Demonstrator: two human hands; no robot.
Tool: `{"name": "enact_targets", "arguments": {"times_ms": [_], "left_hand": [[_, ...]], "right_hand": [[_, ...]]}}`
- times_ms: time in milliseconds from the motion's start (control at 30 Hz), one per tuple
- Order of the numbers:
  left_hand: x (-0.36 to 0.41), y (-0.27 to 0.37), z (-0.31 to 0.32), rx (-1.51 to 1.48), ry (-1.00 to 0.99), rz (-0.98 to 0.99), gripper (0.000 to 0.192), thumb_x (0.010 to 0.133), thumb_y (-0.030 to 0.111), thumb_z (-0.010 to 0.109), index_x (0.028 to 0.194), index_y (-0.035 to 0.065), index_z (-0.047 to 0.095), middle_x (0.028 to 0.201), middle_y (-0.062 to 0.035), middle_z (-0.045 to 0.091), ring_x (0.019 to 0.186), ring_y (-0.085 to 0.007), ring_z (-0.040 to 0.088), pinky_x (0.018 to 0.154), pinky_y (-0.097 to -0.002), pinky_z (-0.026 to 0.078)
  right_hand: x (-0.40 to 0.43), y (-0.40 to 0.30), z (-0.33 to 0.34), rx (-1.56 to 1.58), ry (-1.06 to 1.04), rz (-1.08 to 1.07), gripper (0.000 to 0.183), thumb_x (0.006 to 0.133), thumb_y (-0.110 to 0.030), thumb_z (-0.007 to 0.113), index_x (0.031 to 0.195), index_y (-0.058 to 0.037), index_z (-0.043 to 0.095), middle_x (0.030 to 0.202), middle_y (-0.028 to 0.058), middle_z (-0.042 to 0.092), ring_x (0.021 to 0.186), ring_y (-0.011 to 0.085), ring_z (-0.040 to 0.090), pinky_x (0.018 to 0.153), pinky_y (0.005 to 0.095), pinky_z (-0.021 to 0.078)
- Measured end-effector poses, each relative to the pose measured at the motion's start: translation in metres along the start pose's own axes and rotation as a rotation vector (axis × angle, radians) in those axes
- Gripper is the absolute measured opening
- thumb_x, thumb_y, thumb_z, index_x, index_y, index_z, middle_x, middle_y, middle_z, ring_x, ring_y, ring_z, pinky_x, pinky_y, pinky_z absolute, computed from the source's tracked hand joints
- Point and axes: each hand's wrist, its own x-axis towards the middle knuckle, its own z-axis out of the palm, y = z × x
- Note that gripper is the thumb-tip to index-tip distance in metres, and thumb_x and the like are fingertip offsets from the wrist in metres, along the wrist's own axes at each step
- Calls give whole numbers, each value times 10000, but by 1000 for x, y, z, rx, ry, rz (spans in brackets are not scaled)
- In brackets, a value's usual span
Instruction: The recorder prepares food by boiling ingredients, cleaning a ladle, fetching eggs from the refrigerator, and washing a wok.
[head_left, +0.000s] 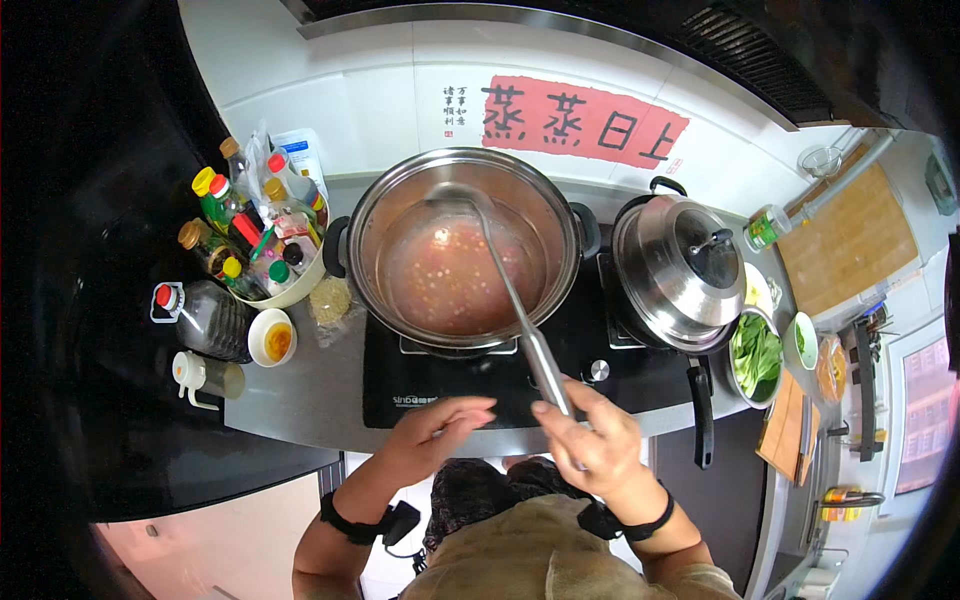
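Observation:
My right hand (594, 436) grips the lower end of a metal ladle's handle (544, 367). From there the handle slants up across a large stainless steel pot (561, 292) with two black side handles. The ladle's bowl (454, 196) lies toward the pot's far wall, partly hidden by steam. Inside the pot is a cloudy reddish-brown liquid (450, 281) with small pale and orange bits in it. My left hand (439, 431) holds nothing; its fingers stretch over the front edge of the black glass hob (457, 394), apart from the pot.
A lidded pan (637, 277) stands right of the pot, its black handle (702, 420) jutting past the counter edge. Seasoning bottles fill a round bin (296, 294) at left, near a small white bowl (259, 330). Leafy greens (756, 349) and a wooden board (780, 424) lie at right.

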Motion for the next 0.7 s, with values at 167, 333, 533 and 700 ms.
{"name": "enact_targets", "arguments": {"times_ms": [167, 333, 533, 700], "left_hand": [[31, 24, 40, -399, 0, -7, 355, 972, 257, 423, 1226, 12, 458, 1119, -72, 541, 1024, -135, 515, 902, -281, 411], [27, 12, 36, -523, 144, -141, 207, 951, 190, 475, 1075, 29, 513, 929, -32, 587, 825, -111, 559, 778, -255, 450], [-22, -8, -1, -474, 138, -203, 273, 945, 308, 474, 1028, 50, 508, 688, -21, 521, 575, -104, 513, 494, -211, 371], [-47, -10, -19, -728, 157, -141, 425, 922, 398, 486, 1010, -18, 507, 557, -16, 427, 415, -97, 377, 398, -238, 309]], "right_hand": [[-9, -13, 23, -40, -9, -76, 288, 648, -95, 672, 936, -100, 668, 1037, 179, 587, 916, 283, 620, 793, 385, 519], [-14, -13, 3, 11, -297, -47, 531, 652, -33, 641, 1171, -123, 573, 1159, 140, 581, 1065, 273, 570, 911, 447, 446], [42, 53, -92, -405, -72, 256, 494, 718, 7, 569, 1198, -102, 528, 1012, 136, 609, 882, 311, 596, 745, 414, 499], [71, 187, -133, -742, -211, 413, 458, 774, -16, 451, 1213, -119, 529, 1120, 141, 596, 984, 349, 576, 824, 412, 478]]}}
